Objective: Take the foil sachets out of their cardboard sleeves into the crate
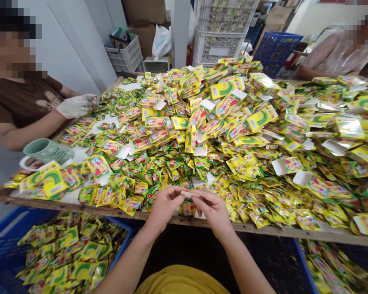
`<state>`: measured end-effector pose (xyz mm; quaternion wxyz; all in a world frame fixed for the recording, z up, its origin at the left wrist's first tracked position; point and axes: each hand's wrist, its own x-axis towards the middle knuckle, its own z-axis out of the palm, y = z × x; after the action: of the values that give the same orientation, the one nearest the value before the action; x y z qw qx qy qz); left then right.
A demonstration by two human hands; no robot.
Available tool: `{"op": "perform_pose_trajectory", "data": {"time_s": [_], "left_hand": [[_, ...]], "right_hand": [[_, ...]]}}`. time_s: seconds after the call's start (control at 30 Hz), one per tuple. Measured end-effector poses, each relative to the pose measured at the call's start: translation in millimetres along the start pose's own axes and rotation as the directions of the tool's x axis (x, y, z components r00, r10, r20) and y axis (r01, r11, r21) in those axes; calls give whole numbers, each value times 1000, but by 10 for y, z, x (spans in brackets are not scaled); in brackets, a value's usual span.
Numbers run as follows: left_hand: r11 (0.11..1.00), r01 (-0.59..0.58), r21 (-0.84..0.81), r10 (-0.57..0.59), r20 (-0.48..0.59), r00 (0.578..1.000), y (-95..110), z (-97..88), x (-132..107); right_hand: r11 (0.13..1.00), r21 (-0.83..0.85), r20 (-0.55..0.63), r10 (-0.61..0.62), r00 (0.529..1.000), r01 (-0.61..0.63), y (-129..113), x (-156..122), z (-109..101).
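Note:
Near the table's front edge, my left hand (165,206) and my right hand (213,208) pinch a small yellow-green candy box (189,209) between them. Its white end flap (189,194) shows between my thumbs, while my fingers cover much of the sides. Just beyond my hands lies a loose heap of small candy packets (171,171) in green and yellow wrappers. Farther back rises a pile of printed cardboard boxes (227,106), many with white flaps standing out.
A green mug (46,151) stands at the table's left. Below the edge, a blue crate (6,232) holds packets; another blue crate (306,265) is at right. A co-worker's gloved hand (76,106) works at left; another person (334,53) sits at right. White crates (219,47) are stacked behind.

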<state>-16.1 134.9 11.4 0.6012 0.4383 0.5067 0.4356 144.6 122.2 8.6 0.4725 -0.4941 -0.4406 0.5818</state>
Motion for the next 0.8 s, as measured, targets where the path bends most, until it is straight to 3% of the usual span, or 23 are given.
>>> {"op": "perform_pose_trajectory", "data": {"time_s": [0.07,0.27,0.37,0.47,0.63,0.8], "left_hand": [[997,-63,41,65,-41,997,-29,-25,34],[969,-187,161,197,-49,979,-88,-10,74],[910,-339,240,347,9,938,-98,-14,87],[831,-487,269,474,118,873,-132,-69,87],[791,-556,254,519,202,831,-200,-113,27],[731,-604,319,524,304,795,-310,-102,-107]], "right_hand": [[997,-39,-27,-61,998,60,-2,54,-3],[999,32,-20,16,1000,-16,-4,148,-42],[999,-18,-15,-48,999,48,12,132,-78],[971,-145,29,-191,981,193,48,95,-121],[790,-409,78,-468,880,456,156,-32,-140],[516,-657,158,-619,769,550,345,-285,-152]]}}
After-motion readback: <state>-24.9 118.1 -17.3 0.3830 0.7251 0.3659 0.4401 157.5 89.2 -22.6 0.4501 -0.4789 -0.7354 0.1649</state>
